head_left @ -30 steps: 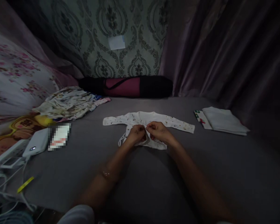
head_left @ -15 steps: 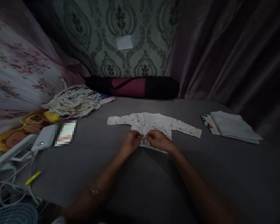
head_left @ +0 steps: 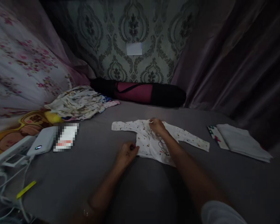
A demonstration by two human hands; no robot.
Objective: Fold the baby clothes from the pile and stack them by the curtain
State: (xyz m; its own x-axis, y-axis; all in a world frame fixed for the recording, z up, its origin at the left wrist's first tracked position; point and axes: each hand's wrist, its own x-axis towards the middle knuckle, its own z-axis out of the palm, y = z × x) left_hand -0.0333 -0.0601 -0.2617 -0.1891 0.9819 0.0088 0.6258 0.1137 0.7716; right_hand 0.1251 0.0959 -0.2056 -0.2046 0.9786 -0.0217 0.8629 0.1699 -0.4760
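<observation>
**Baby shirt flat on grey bed, both hands on it**

Baby shirt: white, small print, front up, sleeves spread left and right, mid-bed.

Right hand is at the neckline, fingers bunched together and pinching the cloth there; its forearm lies across the shirt body. Left hand is at the lower-left hem corner, fingers curled and touching the edge. Too dim to tell whether they grip it.

Room: patterned wallpaper at the back with a pale paper slip stuck on it, dark curtain on the right, floral bedding on the left.

Around:
- Black-and-pink roll bag along the wall foot.
- Loose clothes pile back left, well apart from the shirt.
- Folded cloths on the right, just past the sleeve end.
- White power bank and cables at the left edge.

Nothing lies between the hands and the shirt.
</observation>
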